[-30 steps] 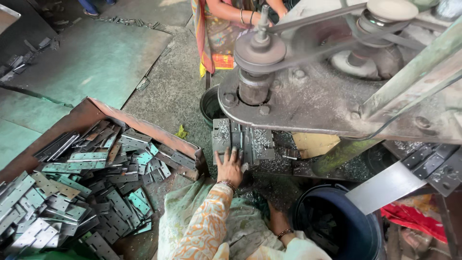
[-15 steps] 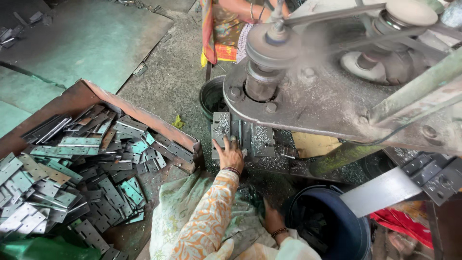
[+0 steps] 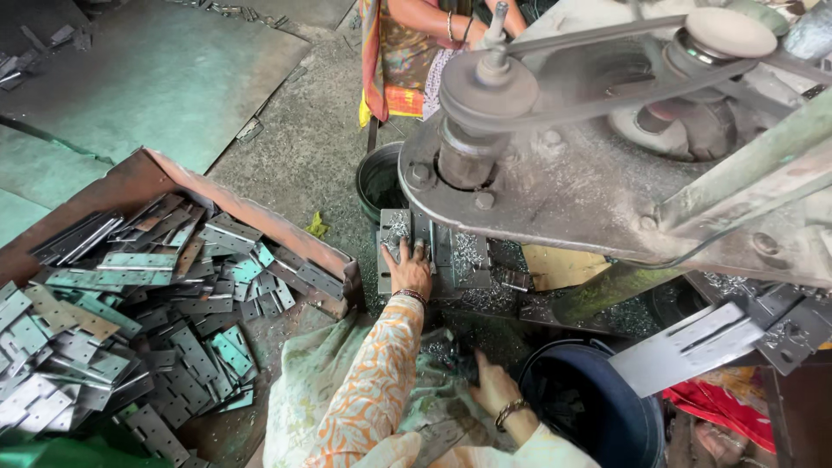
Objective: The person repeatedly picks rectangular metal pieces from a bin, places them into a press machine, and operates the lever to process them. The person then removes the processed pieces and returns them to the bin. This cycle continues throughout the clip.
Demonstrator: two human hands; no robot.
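The left hand (image 3: 409, 269) is lying flat, fingers spread, on a grey steel work plate (image 3: 451, 251) strewn with bright metal shavings, directly under the grey belt-driven machine head (image 3: 520, 156) that is reaching over it. The right hand (image 3: 492, 387) is resting lower down and nearer the body, fingers loosely bent on a crumpled pale green cloth (image 3: 321, 381); whether it is gripping anything cannot be told. Just right of that hand a dark blue round plastic bucket (image 3: 589, 407) is standing. Left of both hands, a rusty brown sheet-metal tray (image 3: 225, 195) is holding a heap of flat grey and greenish steel hinges (image 3: 139, 303). Beyond the left hand a black round tub (image 3: 379, 178) is sitting on the rough grey concrete floor (image 3: 295, 130), with a large dull green metal sheet (image 3: 147, 69) lying further left. Another person in orange patterned cloth (image 3: 407, 52) is sitting past the tub.
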